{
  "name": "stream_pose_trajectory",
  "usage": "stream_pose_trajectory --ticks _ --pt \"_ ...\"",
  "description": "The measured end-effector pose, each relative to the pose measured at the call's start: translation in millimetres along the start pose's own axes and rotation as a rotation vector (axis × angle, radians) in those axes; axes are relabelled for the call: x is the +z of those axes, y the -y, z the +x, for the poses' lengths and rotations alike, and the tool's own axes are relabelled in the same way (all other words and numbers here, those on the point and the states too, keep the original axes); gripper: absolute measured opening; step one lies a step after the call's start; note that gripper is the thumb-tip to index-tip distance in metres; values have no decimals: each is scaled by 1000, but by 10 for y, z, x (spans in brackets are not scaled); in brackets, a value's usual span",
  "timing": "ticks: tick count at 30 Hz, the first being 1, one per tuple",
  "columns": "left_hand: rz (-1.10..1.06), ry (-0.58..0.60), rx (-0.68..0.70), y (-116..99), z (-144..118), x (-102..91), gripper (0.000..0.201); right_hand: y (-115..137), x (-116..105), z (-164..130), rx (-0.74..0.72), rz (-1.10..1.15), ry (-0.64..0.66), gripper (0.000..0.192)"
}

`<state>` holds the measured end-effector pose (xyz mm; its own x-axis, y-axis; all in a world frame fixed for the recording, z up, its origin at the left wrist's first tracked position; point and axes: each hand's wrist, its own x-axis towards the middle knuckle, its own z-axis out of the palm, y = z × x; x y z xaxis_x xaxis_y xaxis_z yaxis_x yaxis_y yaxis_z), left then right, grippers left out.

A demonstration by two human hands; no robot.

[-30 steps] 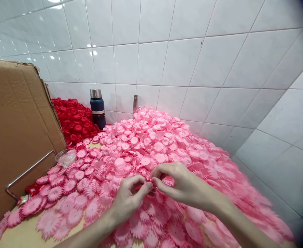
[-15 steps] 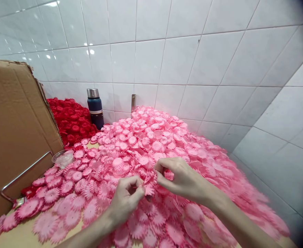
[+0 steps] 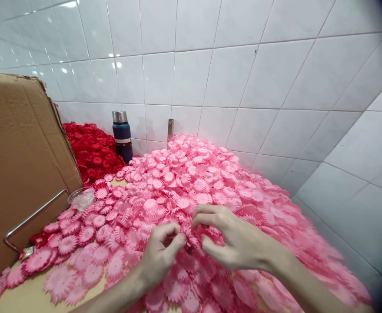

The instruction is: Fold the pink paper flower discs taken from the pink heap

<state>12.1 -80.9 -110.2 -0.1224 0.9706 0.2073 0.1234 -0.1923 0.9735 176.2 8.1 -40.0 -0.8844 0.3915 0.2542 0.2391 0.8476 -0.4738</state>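
**Hands meet over the near slope of the pink flower heap**

Far left of the hands: a cardboard box (image 3: 18, 165) stands on edge, a bent metal rod (image 3: 31, 217) leaning along its foot. A small clear cup (image 3: 81, 198) sits just past the rod. Behind that, a heap of red flowers (image 3: 93, 154), and a dark blue flask (image 3: 123, 135) upright against the tiled wall (image 3: 243, 74).

Left hand (image 3: 160, 254): fingers curled, thumb and forefinger pinched together on something small and reddish at the fingertips; too hidden to say just what it is. The hand rests on the heap of pink flowers (image 3: 191, 182), low on its near slope.

Right hand (image 3: 234, 239): just beside the left, fingertips nearly touching it. Fingers half bent and spread, thumb stretched toward the left hand, pressing into the petals; whether it grips a piece, I cannot tell. The pinched piece lies between the two hands, closer to the left. No long axis to it; the flowers are flat round discs.

Surface: a tan tabletop (image 3: 31, 300) shows bare only near left of the left forearm. Heap rises away from the hands and fills the corner where two tiled walls meet on the right.
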Motion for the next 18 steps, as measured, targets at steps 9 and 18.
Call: stream_pose_trajectory --ticks 9,18 --pt "58 15 -4 -23 4 7 35 -64 52 60 52 112 35 25" --pt "73 58 -55 -47 -11 33 32 -124 80 64 11 55 -37 17"
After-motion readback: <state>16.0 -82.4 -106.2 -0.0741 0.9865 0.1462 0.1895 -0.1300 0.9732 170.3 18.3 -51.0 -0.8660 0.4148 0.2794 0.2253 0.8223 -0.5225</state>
